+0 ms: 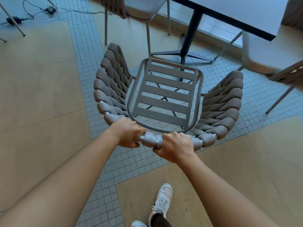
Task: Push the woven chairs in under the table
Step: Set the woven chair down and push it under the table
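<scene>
A woven chair (165,95) with a taupe braided back and a bare slatted seat stands right in front of me, its seat facing the table. My left hand (127,133) and my right hand (175,146) both grip the top rail of its backrest, side by side. The white table (246,15) with a dark edge sits at the upper right on a black pedestal leg (190,35). The chair's front edge lies near the pedestal's feet, short of the tabletop.
Another woven chair (131,12) with a white cushion stands at the far side, and a third (268,63) at the right under the table's corner. Cables (29,13) and thin legs lie at the upper left. My white shoe (162,200) is below.
</scene>
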Available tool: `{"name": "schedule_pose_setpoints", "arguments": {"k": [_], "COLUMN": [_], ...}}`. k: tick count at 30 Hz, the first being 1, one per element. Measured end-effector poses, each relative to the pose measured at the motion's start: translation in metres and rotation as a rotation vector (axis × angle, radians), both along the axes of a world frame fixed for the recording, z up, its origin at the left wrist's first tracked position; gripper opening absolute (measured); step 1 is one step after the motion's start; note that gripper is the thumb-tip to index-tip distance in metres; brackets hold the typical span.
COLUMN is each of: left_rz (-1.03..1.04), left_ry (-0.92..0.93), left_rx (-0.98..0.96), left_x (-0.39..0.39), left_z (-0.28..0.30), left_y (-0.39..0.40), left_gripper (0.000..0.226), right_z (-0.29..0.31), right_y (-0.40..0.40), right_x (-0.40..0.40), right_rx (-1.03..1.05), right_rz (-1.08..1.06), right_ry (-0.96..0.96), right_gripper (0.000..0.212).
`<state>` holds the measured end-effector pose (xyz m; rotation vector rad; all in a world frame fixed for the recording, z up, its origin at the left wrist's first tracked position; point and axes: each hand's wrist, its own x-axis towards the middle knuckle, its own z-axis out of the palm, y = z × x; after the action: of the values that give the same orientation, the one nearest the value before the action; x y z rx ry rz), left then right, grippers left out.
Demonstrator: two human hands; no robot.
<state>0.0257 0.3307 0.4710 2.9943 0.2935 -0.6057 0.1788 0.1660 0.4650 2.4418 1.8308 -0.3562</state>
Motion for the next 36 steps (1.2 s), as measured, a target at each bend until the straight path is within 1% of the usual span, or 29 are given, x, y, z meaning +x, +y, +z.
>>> {"name": "schedule_pose_setpoints", "arguments": {"k": [5,13,18,21,25,30,36], "left_rz": [-0.030,-0.094,-0.142,-0.168,-0.214,-0.228,-0.253], "left_ry": [0.006,-0.049,-0.070,-0.119,-0.186,-0.212,-0.204], "left_rx": [0.002,-0.007,-0.022,-0.037,-0.032,-0.015,-0.013], "left_x": [0.016,0.035,0.057,0.067,0.081,0.097,0.123], "left_z": [0.000,-0.006,-0.008,-0.010,-0.010,-0.008,-0.009], "left_y": [0.024,0.062,0.097,0.117,0.139,0.159,0.188], "left_gripper": [0.035,0.041,0.033,0.032,0.035,0.041,0.038], "right_z": [0.003,0.001,0.002,0.000,-0.001,-0.003,-0.004], "right_y": [0.021,0.055,0.084,0.100,0.120,0.139,0.165], "right_x": [0.011,0.026,0.040,0.047,0.058,0.072,0.093], "right_rx": [-0.015,-0.058,-0.070,-0.085,-0.089,-0.076,-0.092], "right_rz": [-0.014,-0.061,-0.125,-0.153,-0.188,-0.208,-0.247], "right_ry": [0.002,0.010,0.002,-0.023,-0.052,-0.077,-0.075], "right_gripper": [0.050,0.055,0.054,0.057,0.062,0.068,0.062]}}
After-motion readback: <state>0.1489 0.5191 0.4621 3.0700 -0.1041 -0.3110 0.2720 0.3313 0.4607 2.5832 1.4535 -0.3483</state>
